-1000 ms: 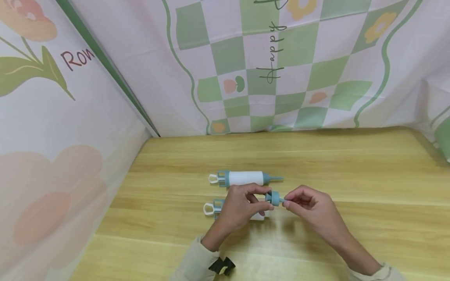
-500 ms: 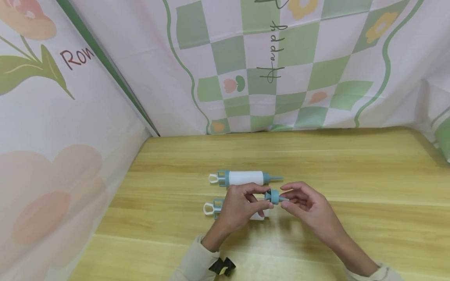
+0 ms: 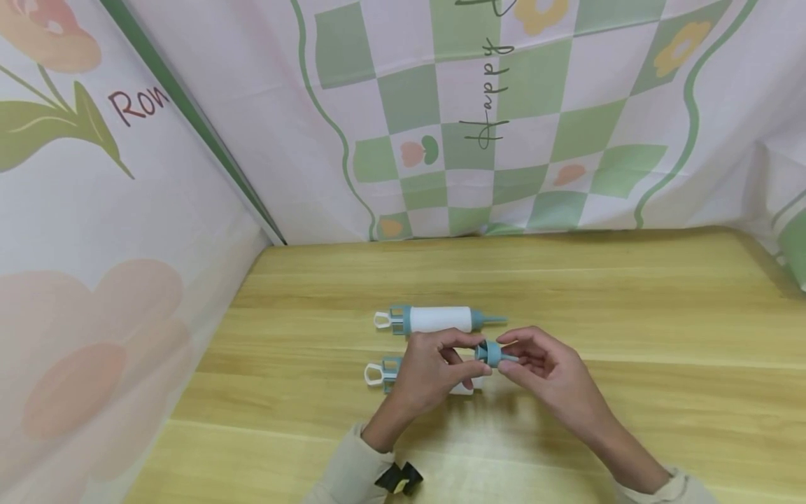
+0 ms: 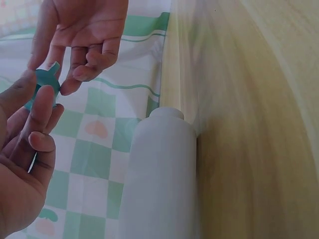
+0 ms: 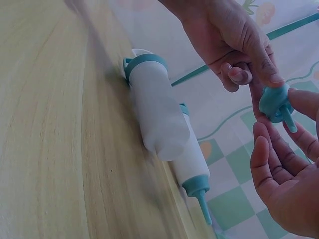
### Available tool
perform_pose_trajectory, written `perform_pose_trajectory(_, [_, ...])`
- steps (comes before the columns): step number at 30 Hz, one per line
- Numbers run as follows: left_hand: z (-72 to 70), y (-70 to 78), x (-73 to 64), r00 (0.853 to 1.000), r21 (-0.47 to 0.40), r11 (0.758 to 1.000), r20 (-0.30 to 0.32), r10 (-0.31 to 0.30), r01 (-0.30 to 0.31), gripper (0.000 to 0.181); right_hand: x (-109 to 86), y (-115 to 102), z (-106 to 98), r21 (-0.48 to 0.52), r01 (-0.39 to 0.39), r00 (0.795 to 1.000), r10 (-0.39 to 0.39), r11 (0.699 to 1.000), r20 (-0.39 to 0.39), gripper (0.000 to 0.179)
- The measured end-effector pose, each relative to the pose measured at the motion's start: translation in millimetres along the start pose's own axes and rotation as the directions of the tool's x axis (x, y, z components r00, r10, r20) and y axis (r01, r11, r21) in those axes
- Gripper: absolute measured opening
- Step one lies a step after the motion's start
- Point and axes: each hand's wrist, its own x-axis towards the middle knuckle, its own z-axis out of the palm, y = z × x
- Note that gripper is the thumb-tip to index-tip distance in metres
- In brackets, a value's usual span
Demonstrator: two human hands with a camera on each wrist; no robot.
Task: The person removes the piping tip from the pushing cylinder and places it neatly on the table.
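Note:
My left hand pinches a teal nozzle cap between thumb and index finger, its thin spout pointing right. From the other side, the thumb and index finger of my right hand grip the cap near its collar. In the right wrist view the cap is held up in the air between both hands. Below my left hand lies a white bottle with a bare neck, partly hidden by that hand in the head view. Beyond it lies a second white bottle with a teal nozzle fitted.
Each bottle has a teal end frame with a white pull ring on its left. Everything lies on a wooden table. Printed cloth hangs along the back and left side. A black bow-shaped thing sits by the left sleeve.
My right fingers have let go of the spout's tip, spread apart, and moved left to the cap's collar. My left hand and both bottles have stayed in place.

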Motion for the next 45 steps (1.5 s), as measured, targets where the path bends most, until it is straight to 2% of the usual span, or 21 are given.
perform_pose_trajectory(9, [3.0,-1.5,0.7,0.998,0.031,0.998,-0.006,0.06,-0.06,0.028,0.7,0.0,0.7,0.022,-0.003,1.0,0.003,1.0,0.004,0.022])
perform_pose_trajectory(14, [3.8,-2.4,1.7,0.999,0.013,0.999,-0.001,0.048,-0.048,0.025,1.3,-0.5,-0.1,0.046,0.014,1.0,-0.014,0.999,0.007,0.022])
perform_pose_trajectory(17, [3.7,-1.6,2.3,0.999,0.033,0.998,0.0,0.044,-0.044,0.025,1.2,-1.0,-1.5,0.056,0.025,1.0,-0.025,0.998,0.01,0.027])
perform_pose_trajectory(22, [2.5,-2.3,2.7,0.993,0.118,0.986,-0.018,0.117,-0.114,0.027,0.9,-1.1,-4.0,0.063,0.046,0.999,-0.047,0.997,0.014,0.03])
perform_pose_trajectory(26, [1.9,-3.3,3.3,0.986,0.136,0.978,-0.03,0.163,-0.158,0.027,0.3,-1.7,-5.5,0.041,0.053,0.999,-0.053,0.998,0.002,0.025])
perform_pose_trajectory(33, [2.4,-0.9,3.0,0.991,0.147,0.982,-0.047,0.128,-0.12,0.028,-2.6,-0.8,-9.2,0.022,0.047,0.999,-0.047,0.999,-0.014,0.026])
perform_pose_trajectory(38, [2.5,-1.4,3.6,0.994,0.152,0.984,-0.033,0.102,-0.095,0.024,-5.1,-0.2,-14.4,-0.01,0.042,0.999,-0.042,0.999,-0.028,0.027])
perform_pose_trajectory(45, [2.4,-3.2,5.0,0.996,0.239,0.967,-0.005,0.094,-0.091,0.025,-9.6,-0.6,-29.7,-0.105,0.028,0.999,-0.03,0.994,-0.018,0.027])
